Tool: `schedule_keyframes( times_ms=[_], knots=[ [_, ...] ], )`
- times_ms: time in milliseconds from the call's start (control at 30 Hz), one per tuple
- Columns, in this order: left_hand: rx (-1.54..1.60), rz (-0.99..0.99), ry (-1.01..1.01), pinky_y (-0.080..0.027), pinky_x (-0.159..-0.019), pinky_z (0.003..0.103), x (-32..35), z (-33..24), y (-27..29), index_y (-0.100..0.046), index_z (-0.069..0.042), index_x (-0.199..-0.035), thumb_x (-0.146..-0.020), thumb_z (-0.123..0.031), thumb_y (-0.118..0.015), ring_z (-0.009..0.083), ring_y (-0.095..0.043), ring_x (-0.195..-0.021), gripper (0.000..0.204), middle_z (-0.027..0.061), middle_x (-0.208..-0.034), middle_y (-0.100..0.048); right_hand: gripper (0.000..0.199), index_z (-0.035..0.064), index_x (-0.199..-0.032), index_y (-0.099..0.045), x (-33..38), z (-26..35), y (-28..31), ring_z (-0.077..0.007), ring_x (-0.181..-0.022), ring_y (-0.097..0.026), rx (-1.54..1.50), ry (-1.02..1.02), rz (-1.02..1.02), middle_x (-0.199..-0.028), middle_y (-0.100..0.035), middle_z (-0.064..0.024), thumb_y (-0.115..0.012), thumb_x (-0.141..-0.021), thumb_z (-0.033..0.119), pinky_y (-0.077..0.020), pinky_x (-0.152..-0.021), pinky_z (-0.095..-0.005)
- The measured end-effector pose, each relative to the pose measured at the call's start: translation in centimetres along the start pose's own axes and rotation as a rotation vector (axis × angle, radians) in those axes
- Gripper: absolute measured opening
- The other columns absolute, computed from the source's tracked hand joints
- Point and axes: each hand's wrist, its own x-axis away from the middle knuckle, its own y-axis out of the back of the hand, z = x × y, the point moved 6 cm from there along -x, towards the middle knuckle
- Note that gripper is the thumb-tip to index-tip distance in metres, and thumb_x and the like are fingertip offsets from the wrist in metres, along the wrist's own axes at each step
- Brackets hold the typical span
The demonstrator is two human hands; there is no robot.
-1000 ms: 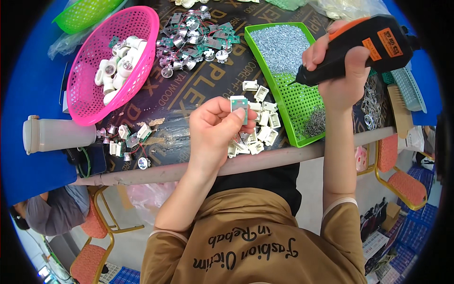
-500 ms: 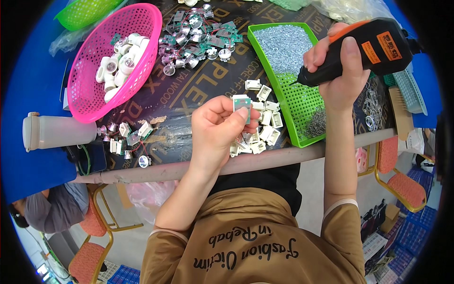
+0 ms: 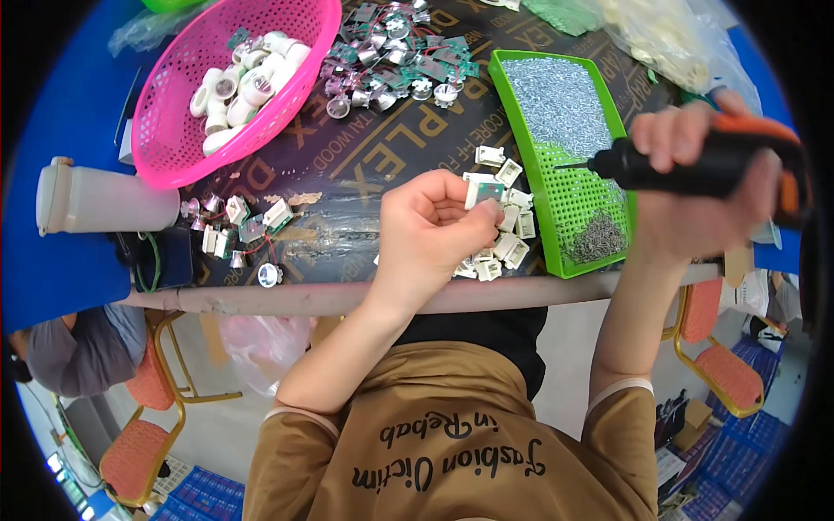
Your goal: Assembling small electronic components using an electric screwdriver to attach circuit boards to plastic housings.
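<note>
My left hand [image 3: 426, 234] pinches a small white plastic housing with a green circuit board [image 3: 485, 188] between thumb and fingers, above the table near its front edge. Just beyond and below the fingers lies a heap of similar white housings [image 3: 514, 252]. In my right hand [image 3: 682, 221] is a black and orange electric screwdriver [image 3: 717, 169], its thin bit pointing left over a green perforated tray [image 3: 556, 204]. Motion smears that hand. Silver screws [image 3: 560, 100] fill the tray's far end, and a pile of smaller dark screws [image 3: 598, 240] lies at its near end.
A pink basket [image 3: 161, 122] of white round parts stands at the left. Wired circuit boards with reflectors [image 3: 391, 56] are heaped at the back. Near a whitish translucent jug [image 3: 95, 200] lies a smaller group of wired parts [image 3: 252, 227]. A person [image 3: 87, 347] sits at lower left.
The screwdriver has swung rightward and slightly lower, its bit now level above the tray. My left hand has shifted a little right in the picture and turned the housing. The whole view has shifted too.
</note>
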Motion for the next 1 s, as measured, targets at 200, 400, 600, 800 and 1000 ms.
schedule_keyframes(
  times_ms=[200,400,600,800,1000],
  knots=[
    [-0.029,-0.028,-0.038,-0.047,-0.056,0.017,0.3,-0.3,0.4,-0.058,0.002,-0.08,-0.078,0.001,-0.065,0.0039,-0.058,-0.062,0.006,0.0045,-0.074,-0.063,0.049,0.0095,-0.102,-0.051,1.4,2.6,-6.5,-0.0103,-0.055,-0.045,0.134,0.105,0.153,-0.069,-0.048,0.0,-0.059,-0.074,0.049,-0.0334,-0.059,-0.0262],
    [-0.089,-0.036,-0.067,-0.047,-0.056,0.018,0.3,-0.3,0.4,-0.058,0.002,-0.077,-0.078,0.001,-0.065,0.004,-0.059,-0.063,0.007,0.0042,-0.073,-0.064,0.056,0.0146,-0.102,-0.048,2.2,2.9,-7.9,-0.0074,-0.054,-0.05,0.332,0.121,0.27,-0.07,-0.051,0.002,-0.063,-0.073,0.06,-0.0381,-0.056,-0.0232],
    [-0.098,-0.038,-0.074,-0.047,-0.056,0.018,0.4,-0.3,0.3,-0.058,0.002,-0.077,-0.077,0.0,-0.065,0.0038,-0.059,-0.062,0.007,0.0036,-0.072,-0.064,0.06,0.0142,-0.105,-0.049,2.1,2.5,-8.9,-0.0078,-0.055,-0.051,0.391,0.116,0.287,-0.071,-0.052,0.0019,-0.062,-0.072,0.062,-0.0391,-0.055,-0.0234],
    [-0.127,-0.044,-0.084,-0.047,-0.055,0.018,0.4,-0.3,0.3,-0.058,0.002,-0.076,-0.077,0.0,-0.066,0.0035,-0.059,-0.062,0.008,0.0033,-0.072,-0.064,0.064,0.0138,-0.108,-0.05,2.0,2.2,-9.5,-0.0083,-0.056,-0.052,0.454,0.12,0.293,-0.073,-0.052,0.0017,-0.061,-0.072,0.065,-0.0401,-0.055,-0.0235],
    [-0.176,-0.062,-0.15,-0.046,-0.053,0.018,0.4,-0.3,0.4,-0.057,0.001,-0.073,-0.075,0.0,-0.066,0.003,-0.058,-0.059,0.009,0.0031,-0.07,-0.064,0.062,0.0139,-0.107,-0.05,2.5,2.1,-9.0,-0.008,-0.054,-0.051,0.32,0.189,0.261,-0.071,-0.052,0.0027,-0.06,-0.073,0.065,-0.0393,-0.054,-0.0234]
  ],
)
